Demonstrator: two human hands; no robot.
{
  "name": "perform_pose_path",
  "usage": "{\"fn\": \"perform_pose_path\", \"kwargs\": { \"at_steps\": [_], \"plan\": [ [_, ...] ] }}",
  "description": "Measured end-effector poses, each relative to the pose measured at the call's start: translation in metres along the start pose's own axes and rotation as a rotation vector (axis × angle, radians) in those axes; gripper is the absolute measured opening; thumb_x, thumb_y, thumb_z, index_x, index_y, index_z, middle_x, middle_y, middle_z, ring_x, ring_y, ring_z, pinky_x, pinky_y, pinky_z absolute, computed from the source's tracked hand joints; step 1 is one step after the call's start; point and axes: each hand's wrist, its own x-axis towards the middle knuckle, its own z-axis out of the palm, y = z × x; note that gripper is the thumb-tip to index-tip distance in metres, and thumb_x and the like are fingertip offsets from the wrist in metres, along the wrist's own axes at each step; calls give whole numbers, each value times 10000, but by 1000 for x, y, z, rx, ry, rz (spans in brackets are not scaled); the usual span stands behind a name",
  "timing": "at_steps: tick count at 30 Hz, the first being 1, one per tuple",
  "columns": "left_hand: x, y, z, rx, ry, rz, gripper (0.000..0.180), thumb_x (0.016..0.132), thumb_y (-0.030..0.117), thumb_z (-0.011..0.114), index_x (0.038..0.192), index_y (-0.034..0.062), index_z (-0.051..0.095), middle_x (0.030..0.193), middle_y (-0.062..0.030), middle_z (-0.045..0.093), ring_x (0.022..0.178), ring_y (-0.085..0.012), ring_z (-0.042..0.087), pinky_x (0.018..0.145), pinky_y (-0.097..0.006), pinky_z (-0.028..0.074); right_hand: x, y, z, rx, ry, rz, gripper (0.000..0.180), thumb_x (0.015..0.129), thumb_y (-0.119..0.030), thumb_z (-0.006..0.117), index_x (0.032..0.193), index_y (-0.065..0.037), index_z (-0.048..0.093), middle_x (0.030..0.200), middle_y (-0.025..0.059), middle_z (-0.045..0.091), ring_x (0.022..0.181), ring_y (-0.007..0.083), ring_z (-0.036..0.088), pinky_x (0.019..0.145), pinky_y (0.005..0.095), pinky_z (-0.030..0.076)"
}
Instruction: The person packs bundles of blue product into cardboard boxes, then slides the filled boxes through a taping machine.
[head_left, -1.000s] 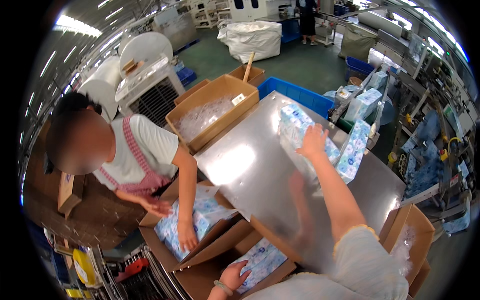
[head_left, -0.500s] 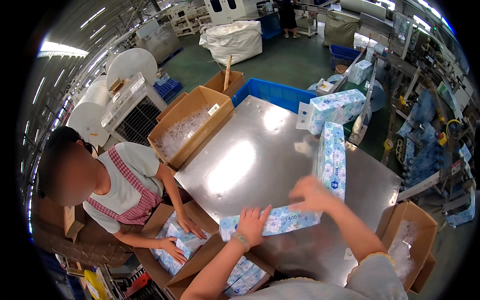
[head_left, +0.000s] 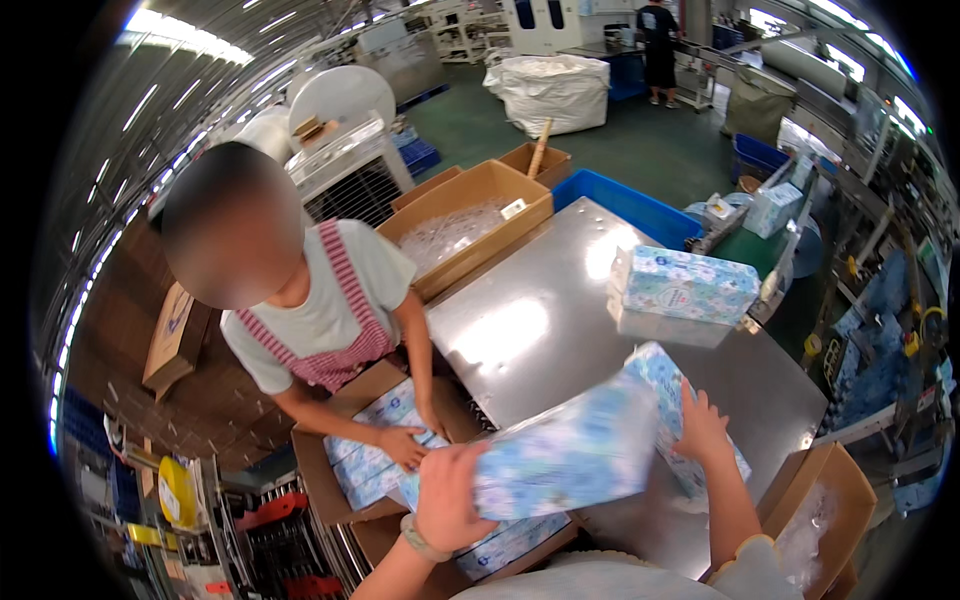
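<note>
My left hand (head_left: 452, 497) is closed round the left end of a blue-and-white floral tissue pack (head_left: 570, 445), which is raised, tilted and smeared by motion. On the right, my right hand (head_left: 700, 430) grips the side of a second tissue pack (head_left: 655, 372), thumb hidden and fingers partly spread. This pack slants over the metal table (head_left: 500, 370), close beside the first. Below my left hand, an open carton holds more packs (head_left: 510, 545). A third tissue pack (head_left: 690, 285) lies farther off at the table's right edge.
Across to the left, a co-worker's hands (head_left: 405, 445) press on packs inside an open carton (head_left: 325, 470). Cartons of clear plastic (head_left: 535, 200) and a blue bin (head_left: 630, 210) border the table's far side. Another carton (head_left: 815, 465) stands at right, near a conveyor (head_left: 775, 245).
My left hand has lifted its pack off the table. My right hand has moved from that pack to the second one, now slanted. The view has turned left; the co-worker leans closer.
</note>
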Motion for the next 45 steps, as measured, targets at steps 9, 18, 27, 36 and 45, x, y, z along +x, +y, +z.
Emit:
{"fn": "perform_pose_path", "kwargs": {
  "at_steps": [9, 18, 27, 36, 45],
  "plan": [
    [-236, -64, 78, 49, -153, -428, 790, 618, 316, 862, 1265, 11, 526, 1101, -204, 545, 990, -413, 546, 882, -467, 486, 6, -57, 7, -51, 373, -459, 1121, 648, -245, 894, 1599, -256, 299, 1103, 185, 526, 1053, 393, 547, 940, 491, 443],
    [-280, -111, 225, -265, -852, -494, 804, 807, 507, 733, 1438, 96, 451, 1401, -194, 517, 1296, -400, 495, 969, -506, 489, -175, -288, -69, 504, 186, -1614, 777, 682, -245, 790, 1430, -293, 587, 1120, 193, 554, 977, 369, 572, 840, 466, 479],
    [-269, -88, 214, -380, -541, -501, 758, 861, 417, 693, 1502, 122, 417, 1374, -199, 560, 1198, -427, 568, 948, -494, 530, -78, -341, 255, -126, -13, -1654, 835, 870, 15, 492, 1577, -405, 345, 1224, 151, 577, 1133, 318, 571, 984, 450, 437],
    [-306, -200, 308, -527, -867, -747, 823, 854, 500, 696, 1515, 122, 383, 1575, -176, 376, 1439, -395, 369, 1062, -558, 428, -71, -326, 222, 34, -214, -1287, 283, 817, -271, 695, 1053, -122, 747, 1135, 138, 678, 1142, 344, 600, 1002, 505, 441],
    [-221, -194, 255, -80, -975, -778, 852, 907, 413, 647, 1617, 223, 216, 1714, -44, 85, 1564, -284, 151, 1159, -657, 309, -82, 161, 120, -186, 876, -85, 381, 1003, -301, 616, 1215, 11, 671, 1136, 240, 686, 1065, 421, 641, 945, 496, 513]
  ]
}}
